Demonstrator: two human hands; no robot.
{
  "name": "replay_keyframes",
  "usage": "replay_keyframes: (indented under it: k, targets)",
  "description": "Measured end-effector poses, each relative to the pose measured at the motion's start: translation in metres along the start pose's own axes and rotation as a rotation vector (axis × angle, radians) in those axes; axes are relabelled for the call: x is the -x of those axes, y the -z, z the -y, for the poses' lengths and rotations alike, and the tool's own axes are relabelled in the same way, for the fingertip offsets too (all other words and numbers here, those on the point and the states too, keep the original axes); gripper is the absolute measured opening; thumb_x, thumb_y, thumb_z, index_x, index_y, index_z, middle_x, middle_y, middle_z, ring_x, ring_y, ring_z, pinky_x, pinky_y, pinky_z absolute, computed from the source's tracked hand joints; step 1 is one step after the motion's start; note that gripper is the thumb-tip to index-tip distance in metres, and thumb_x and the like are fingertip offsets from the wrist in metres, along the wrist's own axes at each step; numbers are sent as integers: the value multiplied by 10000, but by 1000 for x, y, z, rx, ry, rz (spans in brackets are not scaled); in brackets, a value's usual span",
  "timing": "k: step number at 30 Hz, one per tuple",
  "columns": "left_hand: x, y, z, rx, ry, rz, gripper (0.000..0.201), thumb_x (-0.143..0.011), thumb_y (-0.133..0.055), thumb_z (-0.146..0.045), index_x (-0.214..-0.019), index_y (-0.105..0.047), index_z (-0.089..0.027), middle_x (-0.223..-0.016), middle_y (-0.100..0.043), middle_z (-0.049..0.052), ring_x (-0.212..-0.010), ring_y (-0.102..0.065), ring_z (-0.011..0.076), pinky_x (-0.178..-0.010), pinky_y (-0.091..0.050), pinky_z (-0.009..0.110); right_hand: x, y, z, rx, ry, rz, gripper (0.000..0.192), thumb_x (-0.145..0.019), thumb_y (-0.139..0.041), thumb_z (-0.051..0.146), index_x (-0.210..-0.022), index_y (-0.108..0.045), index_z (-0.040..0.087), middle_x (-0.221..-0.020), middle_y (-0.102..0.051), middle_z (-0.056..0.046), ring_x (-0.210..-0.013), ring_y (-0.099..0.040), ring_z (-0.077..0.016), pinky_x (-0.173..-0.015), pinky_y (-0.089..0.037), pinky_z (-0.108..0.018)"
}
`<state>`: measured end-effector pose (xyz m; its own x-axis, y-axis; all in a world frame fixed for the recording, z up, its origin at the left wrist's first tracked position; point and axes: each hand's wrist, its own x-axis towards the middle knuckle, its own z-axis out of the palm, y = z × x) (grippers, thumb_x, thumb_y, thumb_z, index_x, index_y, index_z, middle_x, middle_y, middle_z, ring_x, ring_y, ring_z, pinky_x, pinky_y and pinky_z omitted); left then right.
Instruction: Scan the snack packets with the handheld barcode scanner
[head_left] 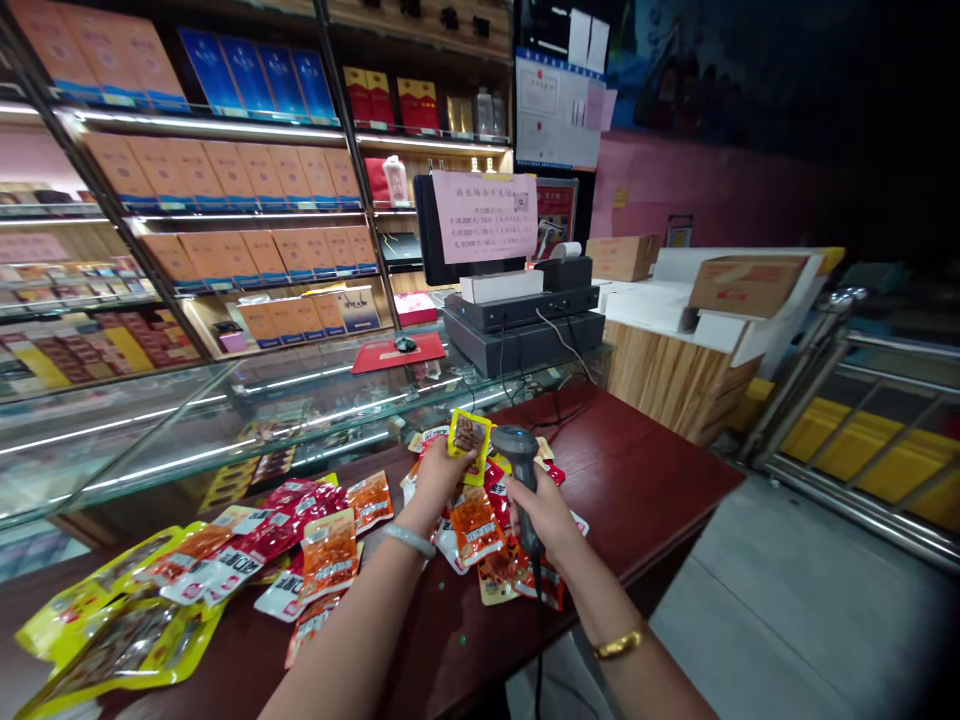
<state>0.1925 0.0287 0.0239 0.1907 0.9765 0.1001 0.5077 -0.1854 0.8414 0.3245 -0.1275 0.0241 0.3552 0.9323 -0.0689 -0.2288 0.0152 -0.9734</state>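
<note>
Pinched in my left hand point(441, 478) is a small yellow snack packet point(469, 436) with a brown picture, held up over a heap of packets. My right hand point(543, 512) is wrapped round the handle of a dark barcode scanner point(517, 447), whose head sits just right of the yellow packet. The scanner's cable point(538, 640) hangs down past the table's front edge. Beneath both hands lie several orange snack packets point(477, 522) and red ones. A second pile of red, white and orange packets point(328, 548) spreads to the left, beside large yellow bags point(127, 640).
The dark red table point(637, 460) meets a glass display counter point(330, 400) behind. A cash drawer point(525, 335) with a monitor point(431, 230) and receipt printer point(564, 270) stands at the back. Boxed goods fill the shelves point(247, 215). A metal railing point(862, 450) is at the right.
</note>
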Motion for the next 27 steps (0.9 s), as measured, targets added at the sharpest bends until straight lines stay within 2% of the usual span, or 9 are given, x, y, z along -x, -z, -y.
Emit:
replay_keyframes:
  k: [4,7,11,16,20,22,24,26,27]
  targets:
    - [25,14,9,417,-11,-23,543,-625,-920,-456,-1018,-650,-197,-900,-788,60,-801,-750,240,-756,-581,341,13,-3,12,-5,50,47,443,-814,-771,563,-979,-502,251,-446,-557,99,-368,-495,-136,-409,-421,-233]
    - [46,31,16,581,-6,-63,615,-570,-936,-522,-986,-633,-185,-885,-776,57,-762,-738,224,-739,-593,348,24,-14,16,3,67,98,474,-791,-796,582,-981,-518,248,-448,-547,100,-363,-488,-132,-411,-422,-239]
    - [72,60,29,601,9,-161,617,-563,-939,-531,-965,-642,-169,-858,-769,57,-739,-730,215,-710,-592,337,37,-39,14,3,55,196,479,-809,-783,589,-1028,-542,238,-471,-554,98,-369,-496,-129,-407,-429,-236]
    - [99,89,49,594,24,-181,645,-621,-928,-514,-1090,-656,-166,-965,-789,85,-817,-752,230,-766,-606,356,51,-74,8,3,31,306,526,-801,-760,593,-1101,-537,223,-459,-547,114,-352,-475,-124,-394,-431,-228]
    - [118,106,63,629,72,-208,651,-612,-920,-524,-1080,-646,-163,-978,-784,100,-830,-752,246,-797,-610,389,62,-93,7,30,21,382,482,-817,-725,578,-1074,-521,225,-423,-528,119,-337,-461,-121,-386,-404,-210]
    - [127,120,71,549,114,-307,634,-613,-896,-549,-1051,-635,-173,-932,-768,86,-811,-742,256,-792,-608,412,69,-100,7,59,16,424,455,-824,-725,560,-1055,-517,228,-425,-523,121,-340,-467,-120,-388,-403,-207]
    - [138,139,81,349,172,-458,595,-662,-838,-574,-1056,-628,-181,-940,-751,89,-845,-734,285,-823,-602,462,76,-106,6,115,12,467,434,-813,-750,522,-1044,-530,228,-449,-521,122,-351,-485,-119,-394,-423,-212]
    - [148,157,91,57,228,-625,570,-737,-770,-565,-1124,-629,-171,-1046,-739,135,-985,-720,346,-927,-569,545,83,-111,2,185,7,509,412,-798,-774,459,-1057,-557,221,-488,-525,120,-366,-513,-121,-407,-457,-225]
    - [152,165,94,-87,223,-712,606,-767,-750,-547,-1211,-615,-157,-1158,-720,174,-1116,-688,381,-1009,-526,583,85,-112,-1,216,5,525,400,-803,-771,425,-1079,-569,218,-506,-527,116,-371,-525,-123,-406,-461,-228]
